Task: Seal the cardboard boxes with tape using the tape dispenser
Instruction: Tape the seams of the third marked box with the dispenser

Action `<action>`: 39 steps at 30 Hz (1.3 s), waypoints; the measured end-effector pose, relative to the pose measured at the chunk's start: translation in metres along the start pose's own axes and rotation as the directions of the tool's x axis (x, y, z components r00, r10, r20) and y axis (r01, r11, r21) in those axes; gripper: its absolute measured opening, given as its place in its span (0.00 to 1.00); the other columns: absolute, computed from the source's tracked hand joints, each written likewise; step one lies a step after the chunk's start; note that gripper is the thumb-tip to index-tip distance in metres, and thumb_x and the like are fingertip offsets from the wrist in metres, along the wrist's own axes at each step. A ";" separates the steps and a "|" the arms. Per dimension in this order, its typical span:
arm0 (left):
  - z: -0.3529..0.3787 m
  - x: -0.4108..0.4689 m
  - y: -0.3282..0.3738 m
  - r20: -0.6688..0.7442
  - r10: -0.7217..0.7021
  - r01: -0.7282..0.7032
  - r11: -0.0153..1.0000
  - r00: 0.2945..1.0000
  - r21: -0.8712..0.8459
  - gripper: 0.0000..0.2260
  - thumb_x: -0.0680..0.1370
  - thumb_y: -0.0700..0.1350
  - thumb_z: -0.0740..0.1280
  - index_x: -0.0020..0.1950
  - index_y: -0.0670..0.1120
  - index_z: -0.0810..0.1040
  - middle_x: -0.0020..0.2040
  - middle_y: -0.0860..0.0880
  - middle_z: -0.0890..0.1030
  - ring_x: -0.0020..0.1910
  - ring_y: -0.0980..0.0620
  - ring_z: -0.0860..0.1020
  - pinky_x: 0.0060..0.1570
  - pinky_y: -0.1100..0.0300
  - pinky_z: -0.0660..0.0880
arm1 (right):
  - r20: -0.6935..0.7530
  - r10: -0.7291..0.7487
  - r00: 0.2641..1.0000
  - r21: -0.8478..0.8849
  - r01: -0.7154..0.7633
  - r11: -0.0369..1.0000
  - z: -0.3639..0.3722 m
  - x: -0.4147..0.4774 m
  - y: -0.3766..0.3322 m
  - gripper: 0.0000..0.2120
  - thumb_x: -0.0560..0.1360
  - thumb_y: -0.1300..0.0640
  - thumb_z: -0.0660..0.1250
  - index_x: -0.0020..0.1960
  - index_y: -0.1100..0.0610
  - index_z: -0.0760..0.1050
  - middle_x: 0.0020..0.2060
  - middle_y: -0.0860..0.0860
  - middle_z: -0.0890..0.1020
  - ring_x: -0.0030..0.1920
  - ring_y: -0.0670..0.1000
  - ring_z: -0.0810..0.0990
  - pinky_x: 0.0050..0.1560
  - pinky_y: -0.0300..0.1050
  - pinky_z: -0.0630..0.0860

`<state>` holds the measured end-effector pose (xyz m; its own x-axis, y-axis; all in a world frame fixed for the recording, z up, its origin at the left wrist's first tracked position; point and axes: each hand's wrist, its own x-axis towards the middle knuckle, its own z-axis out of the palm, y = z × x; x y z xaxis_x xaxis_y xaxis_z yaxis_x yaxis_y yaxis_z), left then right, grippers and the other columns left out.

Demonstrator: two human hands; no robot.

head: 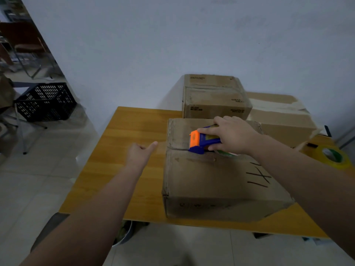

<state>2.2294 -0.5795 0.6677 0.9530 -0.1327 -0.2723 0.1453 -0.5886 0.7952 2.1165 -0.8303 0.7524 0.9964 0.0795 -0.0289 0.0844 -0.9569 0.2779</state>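
The right hand point(232, 134) grips the tape dispenser point(203, 140) on the cardboard box point(217, 177); the left hand point(140, 152) hovers beside it.

The right arm is reaching forward from the lower right, wrist bent slightly inward. The right hand point(233, 137) is gripping the tape dispenser point(200, 141) from above, with its fingers point(206, 130) wrapping over the top and the thumb pressing on the near side. The left arm is stretching out straight. The left hand point(140, 153) is hovering, holding nothing, with one digit sticking out rightward. Whether its other fingers are curling under is unclear.
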 end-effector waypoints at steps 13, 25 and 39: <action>0.030 0.010 -0.012 0.074 -0.097 0.089 0.991 0.993 0.105 0.35 0.74 0.64 0.62 0.63 0.34 0.68 0.50 0.38 0.77 0.38 0.48 0.74 0.32 0.58 0.69 | 0.009 0.004 1.000 0.022 -0.004 1.000 0.004 0.001 0.000 0.32 0.74 0.33 0.57 0.74 0.36 0.51 0.57 0.51 0.70 0.54 0.52 0.70 0.46 0.44 0.59; 0.040 -0.031 0.015 0.388 0.235 -0.163 0.964 0.891 -0.209 0.34 0.75 0.62 0.62 0.76 0.51 0.53 0.71 0.49 0.67 0.64 0.51 0.70 0.59 0.56 0.72 | 0.054 0.043 0.998 0.238 -0.055 0.970 -0.012 -0.001 -0.001 0.31 0.74 0.32 0.36 0.74 0.37 0.56 0.44 0.48 0.68 0.45 0.48 0.66 0.44 0.45 0.60; 0.031 -0.006 0.031 0.542 0.463 -0.713 0.439 0.701 0.547 0.56 0.60 0.79 0.58 0.75 0.54 0.34 0.73 0.58 0.32 0.71 0.60 0.29 0.68 0.54 0.29 | 0.672 -0.213 0.710 0.637 -0.406 0.656 0.006 0.078 0.070 0.57 0.55 0.23 0.66 0.74 0.35 0.38 0.77 0.47 0.45 0.75 0.57 0.50 0.71 0.57 0.55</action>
<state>2.2199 -0.6218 0.6772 0.5913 -0.7979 -0.1169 -0.7610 -0.6001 0.2465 2.2005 -0.8928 0.7634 0.6854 0.0725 -0.7245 -0.3525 -0.8376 -0.4172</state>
